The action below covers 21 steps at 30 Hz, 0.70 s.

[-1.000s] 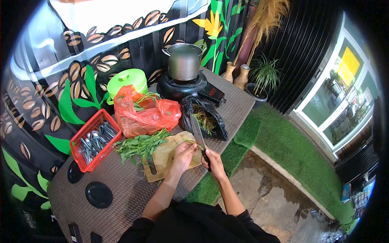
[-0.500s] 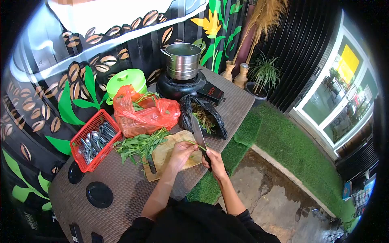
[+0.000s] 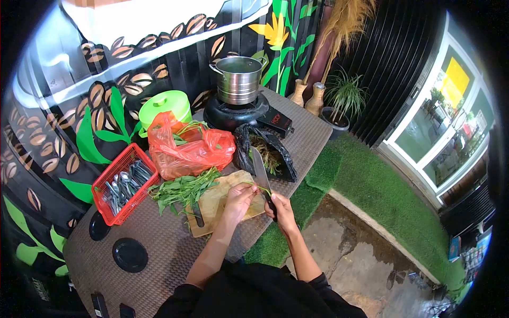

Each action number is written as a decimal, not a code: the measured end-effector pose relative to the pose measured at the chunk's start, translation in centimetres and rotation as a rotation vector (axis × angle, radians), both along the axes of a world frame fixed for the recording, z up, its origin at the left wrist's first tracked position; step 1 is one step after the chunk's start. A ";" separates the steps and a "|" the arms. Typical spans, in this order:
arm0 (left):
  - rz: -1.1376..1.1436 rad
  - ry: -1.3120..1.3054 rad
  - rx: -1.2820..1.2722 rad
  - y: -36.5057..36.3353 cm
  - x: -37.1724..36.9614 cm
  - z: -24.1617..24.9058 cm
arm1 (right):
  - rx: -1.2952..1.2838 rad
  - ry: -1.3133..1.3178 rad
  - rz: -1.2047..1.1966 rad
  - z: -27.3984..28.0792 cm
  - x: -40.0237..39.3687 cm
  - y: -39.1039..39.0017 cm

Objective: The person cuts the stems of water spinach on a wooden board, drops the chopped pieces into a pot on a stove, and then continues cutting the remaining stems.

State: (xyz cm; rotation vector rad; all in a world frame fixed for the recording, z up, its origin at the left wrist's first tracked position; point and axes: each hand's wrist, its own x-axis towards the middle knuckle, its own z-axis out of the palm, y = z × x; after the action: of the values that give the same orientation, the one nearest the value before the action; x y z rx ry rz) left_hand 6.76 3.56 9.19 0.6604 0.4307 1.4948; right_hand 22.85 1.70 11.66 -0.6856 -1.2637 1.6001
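My right hand is wrapped round the black handle of a kitchen knife, its blade pointing up and away from me. Between the fingertips of my left hand is a thin green stem, which reaches across to the blade near the handle. Both hands are above a wooden cutting board. A pile of leafy greens lies over the board's left edge and onto the table. Just beyond the knife, an open black plastic bag contains stalks and trimmings.
Behind the greens sits a red plastic bag with leaves in it. A red basket of cutlery is to its left, near a green lidded pot. A steel pot stands on a portable stove. The table ends at my right.
The stem between my hands has shifted slightly and shows more plainly against the blade. My left fingers have opened out a little; the knife has barely moved.
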 end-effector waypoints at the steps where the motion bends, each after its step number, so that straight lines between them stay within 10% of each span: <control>1: 0.002 -0.001 -0.008 0.0 -0.1 -0.1 | 0.029 -0.032 0.003 -0.1 0.1 0.0; 21: -0.095 -0.082 -0.029 0.2 -0.4 0.2 | 0.153 -0.154 0.074 0.9 1.0 0.5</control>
State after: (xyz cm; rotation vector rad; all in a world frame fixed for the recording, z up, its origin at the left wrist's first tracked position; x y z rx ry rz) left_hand 6.39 3.75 9.35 0.5865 0.3527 1.4175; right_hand 23.89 2.23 12.54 -0.6828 -1.5229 1.5141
